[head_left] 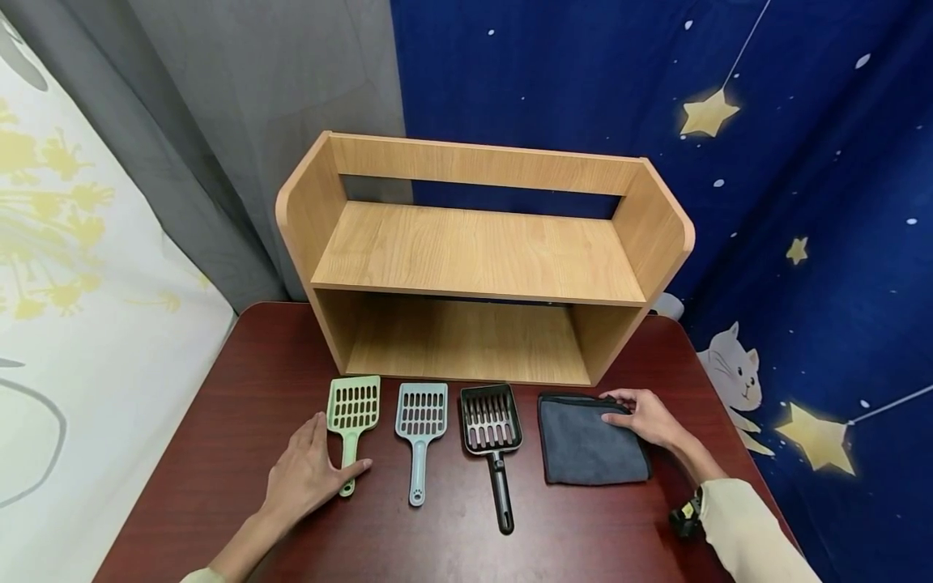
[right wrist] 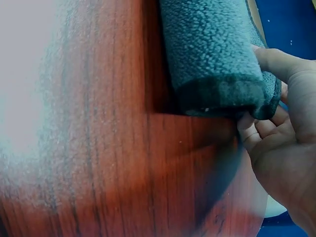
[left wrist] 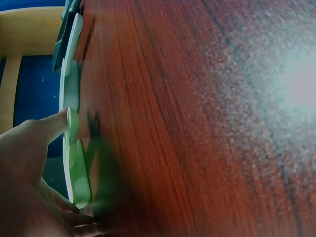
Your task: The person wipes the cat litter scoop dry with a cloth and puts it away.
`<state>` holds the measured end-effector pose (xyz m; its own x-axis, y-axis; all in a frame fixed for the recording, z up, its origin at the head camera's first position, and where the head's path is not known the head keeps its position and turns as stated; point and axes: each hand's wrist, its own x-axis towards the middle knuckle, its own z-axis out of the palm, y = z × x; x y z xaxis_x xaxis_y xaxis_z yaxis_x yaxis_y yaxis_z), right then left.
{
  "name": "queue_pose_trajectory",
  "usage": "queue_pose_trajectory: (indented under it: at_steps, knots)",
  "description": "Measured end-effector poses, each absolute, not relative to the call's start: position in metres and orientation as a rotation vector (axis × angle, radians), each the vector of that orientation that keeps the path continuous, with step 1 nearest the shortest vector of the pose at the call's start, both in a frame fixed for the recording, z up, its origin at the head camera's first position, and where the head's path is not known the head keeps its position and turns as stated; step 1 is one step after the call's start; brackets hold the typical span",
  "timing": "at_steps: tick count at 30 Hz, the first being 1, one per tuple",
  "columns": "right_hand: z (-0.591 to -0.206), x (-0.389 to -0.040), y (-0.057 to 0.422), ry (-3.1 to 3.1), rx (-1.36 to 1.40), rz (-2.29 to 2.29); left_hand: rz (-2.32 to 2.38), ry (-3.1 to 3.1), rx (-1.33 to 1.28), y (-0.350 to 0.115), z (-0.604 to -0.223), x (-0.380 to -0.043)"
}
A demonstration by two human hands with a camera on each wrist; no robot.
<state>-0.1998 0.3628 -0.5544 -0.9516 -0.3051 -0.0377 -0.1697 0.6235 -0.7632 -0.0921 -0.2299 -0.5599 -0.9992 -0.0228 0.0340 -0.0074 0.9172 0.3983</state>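
Observation:
My left hand (head_left: 302, 474) lies over the green litter scoop (head_left: 351, 437), its fingers fairly straight along the scoop's left side. In the left wrist view the thumb (left wrist: 58, 122) reaches the handle end of the green scoop (left wrist: 74, 173). At the right, my right hand (head_left: 645, 417) pinches the far right edge of a folded dark grey cloth (head_left: 594, 449). The right wrist view shows the thumb (right wrist: 276, 61) on top of the cloth (right wrist: 212, 44) and fingertips tucked at its underside. The cloth lies on the table.
Between the hands lie a light blue litter scoop (head_left: 419, 453) and a black one (head_left: 497, 478). Behind them stands a two-level wooden shelf (head_left: 474, 251) on the dark red table (head_left: 583, 542). Curtains (head_left: 547, 73) hang at the back and sides.

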Motion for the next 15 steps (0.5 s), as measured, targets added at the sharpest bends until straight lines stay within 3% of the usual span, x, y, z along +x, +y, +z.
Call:
queue_pose_trajectory:
  at_steps: [15]
  knots:
    - [-0.527, -0.191, 0.37, 2.438, -0.344, -1.43, -0.639, -3.03, -0.006, -0.234, -0.56, -0.09]
